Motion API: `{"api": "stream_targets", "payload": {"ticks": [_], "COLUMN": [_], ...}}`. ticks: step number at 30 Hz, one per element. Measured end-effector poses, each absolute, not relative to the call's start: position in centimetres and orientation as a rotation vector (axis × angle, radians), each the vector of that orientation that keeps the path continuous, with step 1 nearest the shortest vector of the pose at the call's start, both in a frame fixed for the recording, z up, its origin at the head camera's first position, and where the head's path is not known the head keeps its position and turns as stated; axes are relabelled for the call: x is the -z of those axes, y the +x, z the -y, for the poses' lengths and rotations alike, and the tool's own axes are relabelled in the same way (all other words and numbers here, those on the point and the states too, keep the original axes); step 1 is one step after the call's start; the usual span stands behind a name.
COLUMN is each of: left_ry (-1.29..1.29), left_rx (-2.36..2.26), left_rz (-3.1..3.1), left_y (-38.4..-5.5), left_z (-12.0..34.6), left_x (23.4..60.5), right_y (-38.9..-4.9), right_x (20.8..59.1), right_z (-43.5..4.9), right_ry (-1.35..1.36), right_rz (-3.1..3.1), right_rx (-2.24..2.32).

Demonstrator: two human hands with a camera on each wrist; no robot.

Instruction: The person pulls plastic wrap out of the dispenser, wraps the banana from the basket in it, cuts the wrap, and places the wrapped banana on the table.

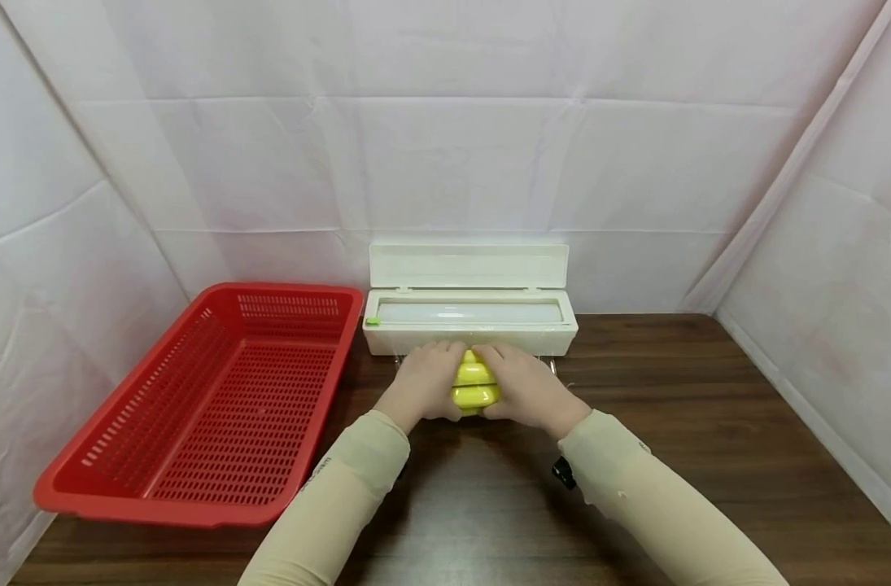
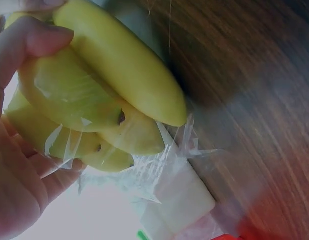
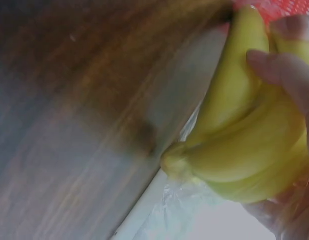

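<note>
Bananas (image 1: 475, 396) in one yellow bunch, held between both hands, midway between the left and right edges of the dark wooden surface (image 1: 709, 423), toward the back edge and directly in front of a white box (image 1: 470, 340). Contact between bunch and surface: impossible to tell. Left hand (image 1: 426, 382) clamped on the left side of the bunch, thumb over the top, other fingers curled round beneath, dark banana tips in plain sight in the left wrist view. Right hand (image 1: 526, 387) likewise clamped, on the right side, thumb pressed across the fruit, stem end showing beyond the thumb in the right wrist view. Clear film (image 2: 67, 150) drawn over the fruit, creased and shiny, with loose folds near the tips.

White box set lengthwise along the back edge, lid (image 1: 469, 267) raised toward the pale sheeting (image 1: 445, 163), whitish roll (image 1: 470, 312) inside, small green tab (image 1: 373, 321) at the left end of the front rim. Red basket (image 1: 159, 510) just beside the box, along the left edge of the surface up to the back left corner, with slotted floor and walls. Cream sleeves (image 1: 335, 488) on both forearms, with a small black item (image 1: 564, 472) at the right cuff.
</note>
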State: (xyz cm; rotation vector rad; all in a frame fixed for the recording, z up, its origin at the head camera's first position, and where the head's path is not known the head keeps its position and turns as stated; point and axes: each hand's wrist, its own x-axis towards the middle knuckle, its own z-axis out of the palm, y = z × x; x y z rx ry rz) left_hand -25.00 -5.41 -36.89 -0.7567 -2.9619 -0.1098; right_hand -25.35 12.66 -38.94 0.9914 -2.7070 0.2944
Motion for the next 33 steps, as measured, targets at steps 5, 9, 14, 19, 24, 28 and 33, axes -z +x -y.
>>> {"api": "stream_targets", "payload": {"ticks": [5,9,14,19,24,28,33], "left_ry": [-0.793,-0.799,-0.789,-0.811,-0.834,-0.831,-0.811], "left_rx": [0.261,0.365,0.452,0.517,0.650,0.725,0.788], "left_rz": [2.952,2.979,3.027,3.070,3.093,3.130,3.196], "left_y": [-25.3,-25.3,-25.3,-25.6,-25.6,-25.7,-25.9], "left_z": [5.9,6.2,6.3,6.4,6.5,6.5,6.6], "left_x": [36.9,36.6,36.4,36.3,36.1,35.9,35.8], "right_y": [-25.7,-25.9,-26.0,-26.0,-26.1,-26.2,-26.3], "right_x": [38.4,38.1,38.0,37.8,37.6,37.6,37.6], "right_z": [-12.6,-12.7,-12.9,-13.1,-13.2,-13.4,-13.3], "right_ry": [0.986,0.990,1.007,0.985,0.993,1.032,1.054], "right_rz": [2.768,2.777,2.776,2.832,2.867,2.854,2.842], "right_rx": [-0.388,-0.464,-0.538,-0.622,-0.663,-0.683,-0.717]}}
